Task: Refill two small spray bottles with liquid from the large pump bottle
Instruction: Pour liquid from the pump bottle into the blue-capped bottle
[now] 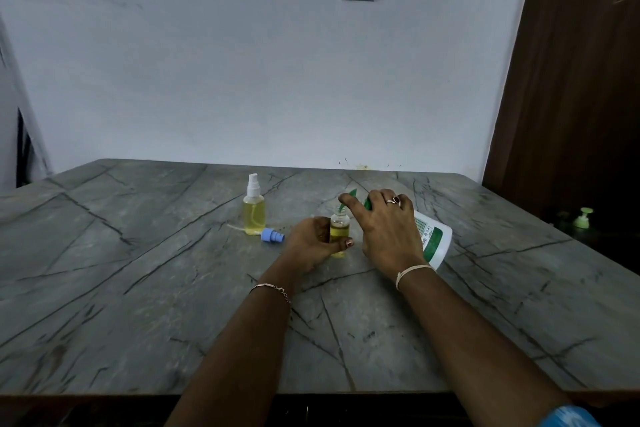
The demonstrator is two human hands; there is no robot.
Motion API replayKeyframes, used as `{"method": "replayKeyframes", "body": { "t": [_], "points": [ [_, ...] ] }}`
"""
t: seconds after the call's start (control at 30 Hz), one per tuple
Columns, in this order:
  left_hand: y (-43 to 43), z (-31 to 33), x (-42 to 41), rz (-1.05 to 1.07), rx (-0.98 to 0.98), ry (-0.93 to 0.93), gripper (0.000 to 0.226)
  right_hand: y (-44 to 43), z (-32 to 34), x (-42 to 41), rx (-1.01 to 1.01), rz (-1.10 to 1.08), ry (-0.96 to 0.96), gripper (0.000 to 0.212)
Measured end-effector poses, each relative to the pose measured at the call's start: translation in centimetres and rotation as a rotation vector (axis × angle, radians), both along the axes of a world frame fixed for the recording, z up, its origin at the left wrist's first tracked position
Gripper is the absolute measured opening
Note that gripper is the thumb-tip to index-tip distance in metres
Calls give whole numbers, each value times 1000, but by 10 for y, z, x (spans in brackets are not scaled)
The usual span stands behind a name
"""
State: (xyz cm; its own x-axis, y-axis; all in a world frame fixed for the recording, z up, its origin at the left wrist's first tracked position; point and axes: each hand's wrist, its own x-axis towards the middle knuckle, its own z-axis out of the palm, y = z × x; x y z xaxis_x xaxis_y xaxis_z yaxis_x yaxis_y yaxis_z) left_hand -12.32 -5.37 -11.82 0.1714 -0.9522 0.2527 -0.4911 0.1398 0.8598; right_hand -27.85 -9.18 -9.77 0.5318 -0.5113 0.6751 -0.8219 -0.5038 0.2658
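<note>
the left hand point(311, 239) grips the tiny open spray bottle point(338, 225) mid-table while the right hand point(388, 229) curls over the top of the big pump bottle point(434, 239) leaning just right of it, which looks heavy and slick, so I'd grab its body, not the pump

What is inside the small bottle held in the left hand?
Yellow liquid shows through the open bottle, below its neck. The pump bottle has its green spout at the mouth. The left hand covers part of the side, so the liquid there is hidden.
</note>
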Motion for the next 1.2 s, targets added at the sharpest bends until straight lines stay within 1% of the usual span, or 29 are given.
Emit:
{"method": "replayKeyframes", "body": {
  "t": [0.2, 0.3, 0.4, 0.57, 0.7, 0.93, 1.2],
  "points": [
    [1, 1, -3, 11, -8, -10, 44, 0, 2, 3, 7, 7, -21, 71],
    [3, 3, -5, 31, -20, -16, 40, 0, 1, 2, 4, 15, -17, 74],
    [2, 2, -5, 41, -24, -50, 42, -1, 0, -1, -12, 11, 1, 83],
    [1, 2, -7, 72, -31, -121, 42, -1, -1, -3, -7, -7, 12, 85],
    [0, 2, -6, 61, -29, -81, 43, -1, 1, 0, 3, -3, -2, 86],
    [3, 3, -7, 60, -41, -107, 45, -1, 1, 3, -25, 7, -33, 76],
    [-2, 0, -5, 77, -17, -97, 51, 0, -1, -3, -25, 6, -7, 84]
  ]
}}
